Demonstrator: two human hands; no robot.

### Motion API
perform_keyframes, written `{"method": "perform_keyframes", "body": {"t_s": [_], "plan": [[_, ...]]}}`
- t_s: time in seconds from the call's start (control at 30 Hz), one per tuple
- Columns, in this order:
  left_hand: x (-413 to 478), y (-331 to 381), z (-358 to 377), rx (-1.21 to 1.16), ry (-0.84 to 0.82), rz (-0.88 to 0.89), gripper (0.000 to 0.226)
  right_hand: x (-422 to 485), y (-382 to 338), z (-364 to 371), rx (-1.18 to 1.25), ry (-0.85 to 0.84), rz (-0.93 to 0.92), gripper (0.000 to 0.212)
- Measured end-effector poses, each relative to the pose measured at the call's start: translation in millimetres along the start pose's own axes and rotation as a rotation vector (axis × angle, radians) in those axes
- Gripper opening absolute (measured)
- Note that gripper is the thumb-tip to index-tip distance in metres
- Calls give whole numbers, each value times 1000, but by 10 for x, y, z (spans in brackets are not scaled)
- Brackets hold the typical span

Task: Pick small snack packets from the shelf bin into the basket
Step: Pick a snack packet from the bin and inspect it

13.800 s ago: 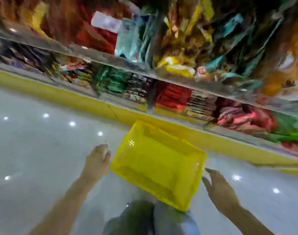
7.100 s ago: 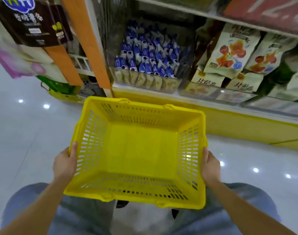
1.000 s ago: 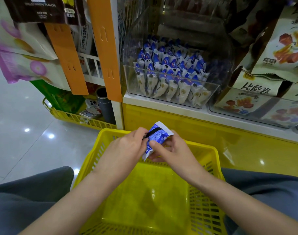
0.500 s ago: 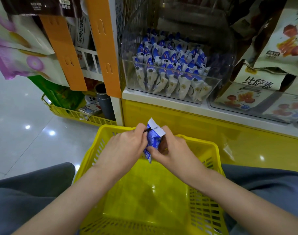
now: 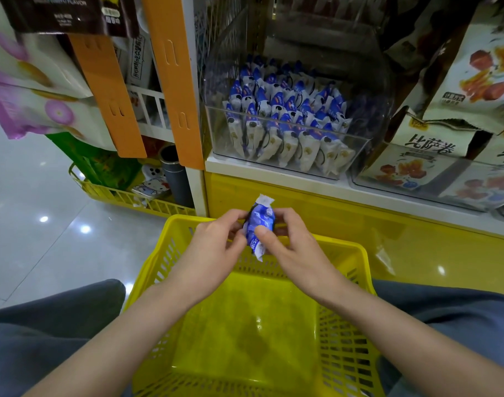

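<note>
A small blue and white snack packet [image 5: 260, 222] is held upright between both hands, above the far rim of the yellow basket [image 5: 342, 353]. My left hand [image 5: 213, 247] pinches its left side and my right hand [image 5: 290, 247] grips its right side, thumb on the front. The basket sits between my knees with nothing in it. On the shelf above stands a clear plastic bin [image 5: 359, 156] packed with several rows of the same blue and white packets [image 5: 285, 121].
Large snack bags [image 5: 434, 144] fill the shelf to the right of the bin. An orange shelf post [image 5: 176, 81] rises to its left. Another yellow basket [image 5: 122, 196] with items stands on the glossy floor [image 5: 30, 224] at left. My knees flank the basket.
Both hands have turned the packet from tilted to more upright, holding it at about the same spot over the basket's far rim. The view has shifted slightly.
</note>
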State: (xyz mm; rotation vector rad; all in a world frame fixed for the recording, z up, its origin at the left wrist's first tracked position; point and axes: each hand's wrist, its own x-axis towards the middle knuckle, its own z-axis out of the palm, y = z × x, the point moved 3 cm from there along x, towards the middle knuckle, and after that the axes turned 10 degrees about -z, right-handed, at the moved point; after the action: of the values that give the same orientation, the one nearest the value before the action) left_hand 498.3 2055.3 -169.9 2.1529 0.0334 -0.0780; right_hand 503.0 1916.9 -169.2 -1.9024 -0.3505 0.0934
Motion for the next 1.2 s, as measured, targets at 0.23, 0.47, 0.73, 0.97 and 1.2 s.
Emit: {"method": "perform_keyframes", "body": {"t_s": [0.23, 0.47, 0.73, 0.97, 1.2], "plan": [[44, 85, 27, -614, -221, -302, 34, 121, -44, -73, 276, 24, 156, 63], [14, 109, -1, -636, -195, -294, 24, 198, -156, -82, 179, -6, 37, 27], [80, 113, -206, -567, -100, -267, 25, 245, -284, -42, 281, 138, 36, 14], [212, 88, -508, -739, 74, -195, 17, 1109, -962, -252, -287, 211, -381, 17], [253, 66, -705, -818, 82, -168, 14, 2117, -830, -130, -607, -18, -36, 26]]}}
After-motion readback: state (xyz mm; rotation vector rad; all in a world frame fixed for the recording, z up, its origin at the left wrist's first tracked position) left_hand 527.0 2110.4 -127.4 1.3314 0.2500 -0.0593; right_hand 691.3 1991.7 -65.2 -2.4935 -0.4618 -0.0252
